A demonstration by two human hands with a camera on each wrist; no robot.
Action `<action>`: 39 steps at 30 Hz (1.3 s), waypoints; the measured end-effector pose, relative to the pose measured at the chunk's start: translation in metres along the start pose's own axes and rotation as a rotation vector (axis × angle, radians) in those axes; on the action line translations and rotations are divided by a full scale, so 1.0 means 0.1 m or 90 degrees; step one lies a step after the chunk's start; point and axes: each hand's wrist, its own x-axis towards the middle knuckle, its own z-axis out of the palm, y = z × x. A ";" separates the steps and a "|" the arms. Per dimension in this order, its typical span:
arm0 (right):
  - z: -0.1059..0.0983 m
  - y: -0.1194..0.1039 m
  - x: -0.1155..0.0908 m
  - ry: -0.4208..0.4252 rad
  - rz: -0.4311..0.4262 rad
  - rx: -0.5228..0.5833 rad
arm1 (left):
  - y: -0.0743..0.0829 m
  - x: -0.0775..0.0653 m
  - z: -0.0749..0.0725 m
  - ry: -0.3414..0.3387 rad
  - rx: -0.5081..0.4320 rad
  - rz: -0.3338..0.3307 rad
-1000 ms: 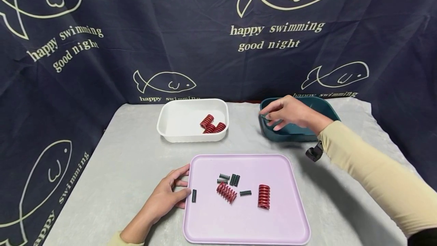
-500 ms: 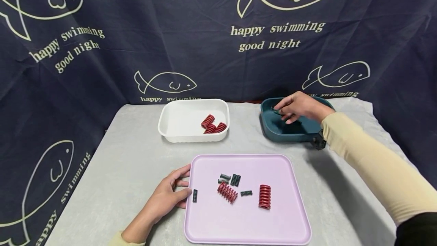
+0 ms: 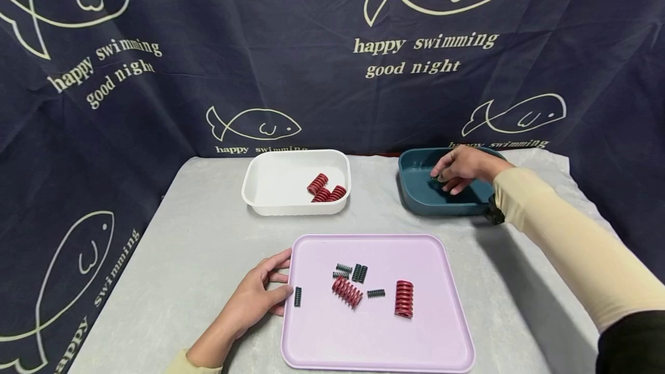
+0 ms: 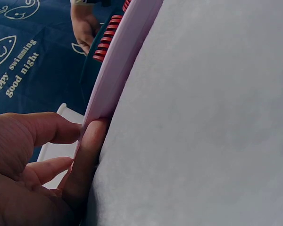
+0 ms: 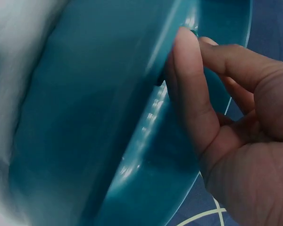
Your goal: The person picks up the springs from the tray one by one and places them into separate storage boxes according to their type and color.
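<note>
Dipping into the teal bin [image 3: 441, 210], my right hand [image 3: 466, 166] pinches a small dark green spring [image 3: 435, 179] between thumb and fingertips; the fingers mostly cover it. My left hand [image 3: 254, 292] holds the lilac tray [image 3: 363, 342] by its left rim, thumb at the top edge and a finger underneath, as the left wrist view shows. On the tray lie two large red springs, one slanted [image 3: 347, 292] and one upright in view [image 3: 404, 299]. Several small dark green springs are there too: one by the left thumb [image 3: 298, 297], one in the middle [image 3: 376, 293], the others grouped behind [image 3: 359, 273].
Back left stands a white bin [image 3: 296, 210] with three red springs [image 3: 318, 183] in its right part. A grey cloth [image 3: 208, 212] covers the table. A dark blue curtain [image 3: 312, 74] with fish prints hangs close behind both bins.
My right hand has moved from the teal bin's left rim inward and lower into the bin, the small spring still in its fingers. The left hand keeps its hold on the tray.
</note>
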 end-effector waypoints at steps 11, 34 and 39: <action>-0.01 0.07 0.08 -0.010 0.030 -0.068 | 0.00 0.00 0.01 0.006 0.001 0.000; 0.38 -0.32 -0.21 0.077 -0.172 -0.077 | -0.01 0.02 -0.01 -0.001 -0.003 -0.005; 0.67 -0.43 -0.25 0.056 -0.211 -0.055 | -0.02 0.02 -0.01 0.002 0.000 -0.005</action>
